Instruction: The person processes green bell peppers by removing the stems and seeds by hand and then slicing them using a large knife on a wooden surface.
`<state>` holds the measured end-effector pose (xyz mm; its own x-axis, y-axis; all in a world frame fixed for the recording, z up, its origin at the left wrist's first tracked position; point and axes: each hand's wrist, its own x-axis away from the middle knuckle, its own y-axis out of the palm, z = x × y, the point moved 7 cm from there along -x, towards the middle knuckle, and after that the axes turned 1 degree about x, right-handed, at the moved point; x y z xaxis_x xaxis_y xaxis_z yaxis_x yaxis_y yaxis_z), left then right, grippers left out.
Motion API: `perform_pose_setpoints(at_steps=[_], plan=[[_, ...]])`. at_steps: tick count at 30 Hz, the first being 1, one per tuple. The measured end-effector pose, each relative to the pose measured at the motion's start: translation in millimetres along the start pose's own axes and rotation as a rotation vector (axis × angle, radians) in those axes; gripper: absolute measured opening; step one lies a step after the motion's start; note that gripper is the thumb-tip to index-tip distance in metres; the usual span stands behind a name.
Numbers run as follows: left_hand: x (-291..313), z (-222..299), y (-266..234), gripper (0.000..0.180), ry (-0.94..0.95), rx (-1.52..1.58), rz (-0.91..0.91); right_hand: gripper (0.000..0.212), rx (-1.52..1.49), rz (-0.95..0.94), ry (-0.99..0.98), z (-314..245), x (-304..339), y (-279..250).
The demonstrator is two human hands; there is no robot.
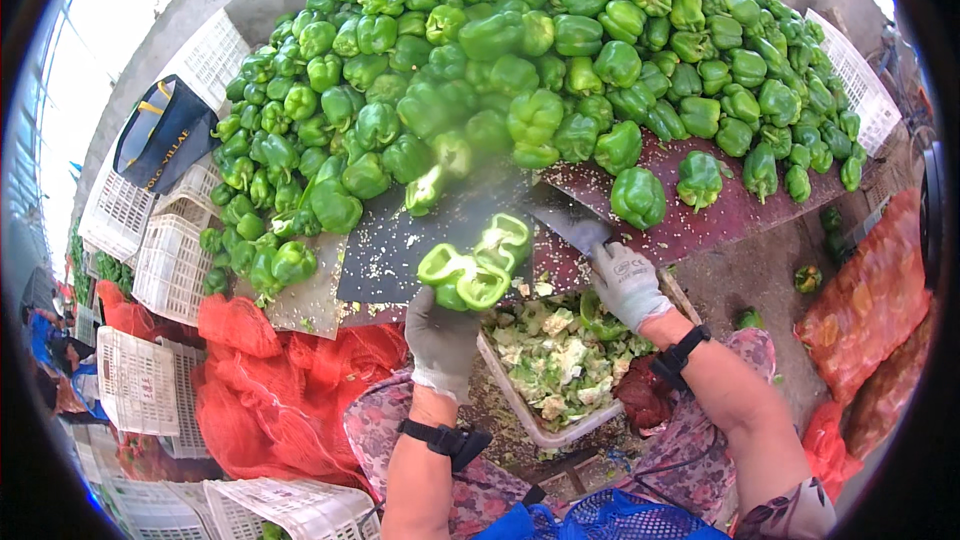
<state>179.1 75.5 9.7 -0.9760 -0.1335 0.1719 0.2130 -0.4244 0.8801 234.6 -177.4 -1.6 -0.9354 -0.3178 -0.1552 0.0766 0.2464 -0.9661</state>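
Observation:
My left hand, in a grey-white glove, grips the near edge of a cut-open green bell pepper. Its pale inside faces up, and it is over a dark, seed-strewn board. In my gloved right hand is a knife, its broad blade pointing away to the left, just right of the pepper. Fingers of both hands are partly hidden. Another cut pepper piece lies at the foot of a large heap of whole green bell peppers.
Below the board, between my knees, a pale crate holds pepper cores and scraps. Red mesh sacking lies to the left, near white crates and a dark bag. Filled red net sacks stand at right.

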Motion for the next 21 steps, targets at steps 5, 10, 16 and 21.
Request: perform_pose_setpoints(at_steps=[5, 10, 16, 21], plan=[[9.4, -21.9, 12.5, 0.055, -0.221, 0.040, 0.009, 0.044, -0.392, 0.141, -0.224, -45.4, -9.3, -38.4], [15.3, -47.2, 15.6, 0.064, -0.384, -0.055, 0.012, 0.043, -0.611, 0.183, -0.430, -80.2, 3.0, -68.2], [13.2, -67.7, -6.6, 0.066, -0.457, -0.055, -0.013, 0.043, -0.613, 0.015, -0.475, -90.4, 8.3, -60.3], [12.0, -70.2, -26.3, 0.059, -0.514, -0.114, 0.064, 0.044, -0.634, -0.142, -0.427, -98.8, 18.1, -33.3]])
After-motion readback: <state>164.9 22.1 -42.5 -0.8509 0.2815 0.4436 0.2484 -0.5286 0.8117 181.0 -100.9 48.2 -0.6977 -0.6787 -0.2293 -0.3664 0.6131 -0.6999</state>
